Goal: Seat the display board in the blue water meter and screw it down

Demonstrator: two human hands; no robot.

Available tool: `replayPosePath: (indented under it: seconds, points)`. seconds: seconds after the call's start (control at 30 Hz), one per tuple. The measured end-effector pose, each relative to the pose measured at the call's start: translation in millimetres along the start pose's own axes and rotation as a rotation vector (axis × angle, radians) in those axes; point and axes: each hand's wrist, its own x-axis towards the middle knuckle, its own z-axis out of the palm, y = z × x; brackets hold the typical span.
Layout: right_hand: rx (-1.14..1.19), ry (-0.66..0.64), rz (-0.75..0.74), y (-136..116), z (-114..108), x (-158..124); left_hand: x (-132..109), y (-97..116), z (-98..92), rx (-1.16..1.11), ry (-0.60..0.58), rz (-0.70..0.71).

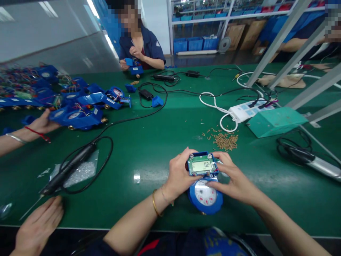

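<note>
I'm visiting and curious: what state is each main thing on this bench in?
Display unit: screen showing digits, gripped by left hand and right hand
Blue meter: dial facing upward
Brass-coloured pieces: loose, heaped, some scattered
Power strip: black plugs inserted
Screwdriver: lying down, ungripped; power unclear
Plastic bag: beneath screwdriver

meter (204,188): blue | dial (205,196): white, red spots | LCD (199,166): dark on pale grey-green | desk (165,131): green | screws (226,141): brassy | power strip (243,111): white, light blue | box (277,121): teal | screwdriver (71,169): black

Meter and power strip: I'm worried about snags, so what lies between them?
The head view shows the right hand at the meter, then piled screws, then a white cable loop beside the power strip.
</note>
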Motion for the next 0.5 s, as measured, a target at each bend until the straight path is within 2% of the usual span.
replayPosePath:
  seconds: [0.1, 0.37, 0.5]
  points:
    - [-0.003, 0.104, 0.013, 0.3, 5.4, 5.1, 1.4, 2.1, 1.3, 0.007, -0.003, -0.005]
    - [0.009, 0.086, 0.022, 1.3, 2.4, 17.3, 2.4, 1.9, 0.0, 0.014, -0.004, 0.015]
    - [-0.049, 0.141, 0.077, 3.3, 3.8, 21.8, 3.4, 0.1, -0.9, -0.004, -0.019, 0.043]
